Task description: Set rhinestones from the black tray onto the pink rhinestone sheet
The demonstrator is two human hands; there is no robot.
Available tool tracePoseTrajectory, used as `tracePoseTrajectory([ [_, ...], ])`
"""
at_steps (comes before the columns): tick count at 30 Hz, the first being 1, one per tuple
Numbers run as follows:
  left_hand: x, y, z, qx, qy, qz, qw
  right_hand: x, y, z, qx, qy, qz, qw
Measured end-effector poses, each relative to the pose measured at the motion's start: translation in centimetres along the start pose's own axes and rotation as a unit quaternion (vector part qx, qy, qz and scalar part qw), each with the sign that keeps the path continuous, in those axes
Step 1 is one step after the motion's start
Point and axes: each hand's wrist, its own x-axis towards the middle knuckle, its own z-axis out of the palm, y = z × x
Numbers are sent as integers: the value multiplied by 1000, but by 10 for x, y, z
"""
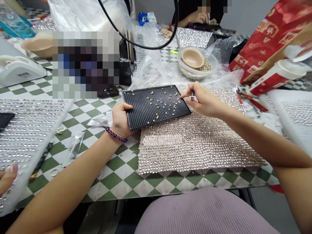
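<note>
My left hand (120, 119) grips the near edge of a black ribbed tray (156, 105), which has several gold and clear rhinestones scattered in its grooves. A purple bead bracelet (116, 135) circles my left wrist. My right hand (203, 100) holds a slim rhinestone picker pencil (192, 96) just beyond the tray's right corner, and one fingertip almost reaches the tray. Beneath the tray and my right hand lies a large sheet of pale gold rhinestones (195, 146).
The table has a green-and-white checkered cover (114, 182). Around it are bubble wrap (221, 50), a clear bowl of gold studs (197, 63), red-handled pliers (251, 102), a red paper bag (265, 42) and another rhinestone sheet (26, 139). A co-worker's hands (200, 18) work at the far side.
</note>
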Motion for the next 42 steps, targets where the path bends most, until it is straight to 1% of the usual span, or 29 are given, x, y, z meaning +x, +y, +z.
tracePoseTrajectory([
  [5,3,-1,-2,2,8,10,1000,2,-3,2,19,-6,7,1000],
  [8,4,-1,-2,2,2,13,1000,3,-2,4,20,-6,1,1000],
  [13,5,-1,-3,4,8,7,1000,3,-1,4,26,-4,-12,1000],
  [23,8,-1,-6,7,6,6,1000,2,-5,2,38,-15,2,999],
  [28,7,-1,-5,5,12,14,1000,2,-6,1,40,-2,-5,999],
  [33,5,-1,-4,2,12,5,1000,6,-5,2,34,4,0,999],
  [37,6,-1,-5,0,5,-1,1000,12,-2,4,45,14,-18,999],
  [42,9,0,-8,6,10,-11,1000,17,-1,8,35,-8,-28,999],
])
